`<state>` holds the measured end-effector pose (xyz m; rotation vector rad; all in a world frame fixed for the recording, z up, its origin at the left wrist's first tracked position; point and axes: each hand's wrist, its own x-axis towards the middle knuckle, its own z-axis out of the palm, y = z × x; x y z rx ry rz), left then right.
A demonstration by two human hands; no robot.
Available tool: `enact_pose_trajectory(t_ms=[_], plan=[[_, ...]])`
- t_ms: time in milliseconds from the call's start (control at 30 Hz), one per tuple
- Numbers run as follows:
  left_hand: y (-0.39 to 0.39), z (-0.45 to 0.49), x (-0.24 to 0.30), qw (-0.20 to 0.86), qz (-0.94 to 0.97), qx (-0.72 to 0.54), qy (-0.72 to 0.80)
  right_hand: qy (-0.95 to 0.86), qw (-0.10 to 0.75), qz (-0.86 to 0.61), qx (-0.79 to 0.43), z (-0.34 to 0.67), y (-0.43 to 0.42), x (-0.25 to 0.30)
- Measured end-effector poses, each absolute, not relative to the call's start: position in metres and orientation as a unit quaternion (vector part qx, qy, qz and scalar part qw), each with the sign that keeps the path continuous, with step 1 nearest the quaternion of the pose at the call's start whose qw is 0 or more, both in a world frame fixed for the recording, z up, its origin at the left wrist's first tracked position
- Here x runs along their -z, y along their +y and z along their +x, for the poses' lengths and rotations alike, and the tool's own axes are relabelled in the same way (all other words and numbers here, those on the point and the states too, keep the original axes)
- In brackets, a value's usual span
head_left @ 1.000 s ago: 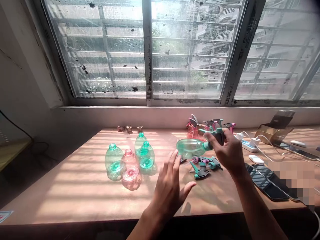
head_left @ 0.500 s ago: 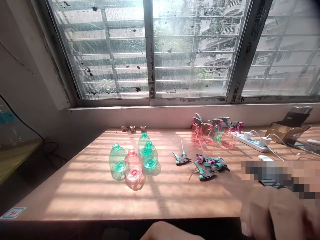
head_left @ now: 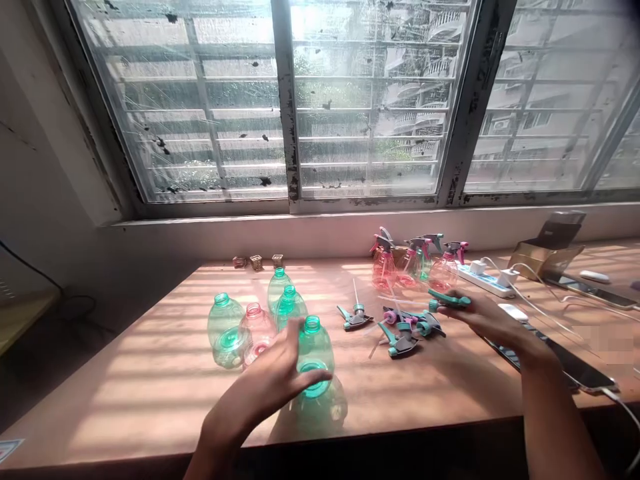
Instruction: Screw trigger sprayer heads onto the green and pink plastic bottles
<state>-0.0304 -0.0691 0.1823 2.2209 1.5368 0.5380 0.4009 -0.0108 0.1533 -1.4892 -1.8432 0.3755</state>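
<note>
The green bottle [head_left: 318,341] is standing upright, uncapped, toward the near edge of the table [head_left: 150,380], a little in front of the other empty bottles. Whether its base is resting fully on the wood is hard to tell. The left hand [head_left: 260,393] is grasping it, with the fingers curling round its left side and the thumb lying across its lower front.

The right hand [head_left: 487,319] is pinching a teal spray head [head_left: 449,301] just above the table, the nozzle pointing left and a thin tube trailing from it. Just left of that hand a small heap of spray heads [head_left: 406,328] is lying tangled, and one more spray head [head_left: 353,317] is lying apart between the heap and the bottles.

Behind the held bottle, three green bottles [head_left: 223,323] and a pink bottle [head_left: 255,325] are crowding close together. Bare wood is lying open in front of them and to their left, as far as the table's front edge.

Farther back, finished spray bottles [head_left: 410,263] are clustering near the window sill [head_left: 320,227], beside a white power strip [head_left: 486,280]. A phone [head_left: 575,367] is lying under the right forearm, close to the front edge, and a cardboard box [head_left: 547,252] is sitting behind at the right.
</note>
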Motion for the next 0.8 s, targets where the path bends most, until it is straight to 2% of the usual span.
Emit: enact_pose_trajectory(t_ms=[133,200,400,533,667,800], plan=[[-0.034,-0.042,-0.158,0.135,0.804,-0.218,0.536,-0.772,0.253,-0.548,-0.198,0.389,0.011,-0.138],[-0.021,-0.047,-0.147,0.107,0.812,-0.224,0.528,-0.785,0.229,-0.543,-0.19,0.38,0.025,-0.145],[-0.011,-0.055,-0.138,-0.011,0.82,-0.257,0.512,-0.756,0.289,-0.586,-0.034,0.336,0.123,-0.193],[-0.027,-0.042,-0.15,-0.085,0.83,-0.283,0.473,-0.715,0.298,-0.63,0.055,0.304,0.166,-0.209],[-0.043,-0.018,-0.162,-0.111,0.837,-0.317,0.431,-0.688,0.316,-0.642,0.118,0.28,0.151,-0.219],[-0.047,0.004,-0.159,-0.082,0.839,-0.421,0.335,-0.691,0.363,-0.603,0.165,0.261,0.076,-0.228]])
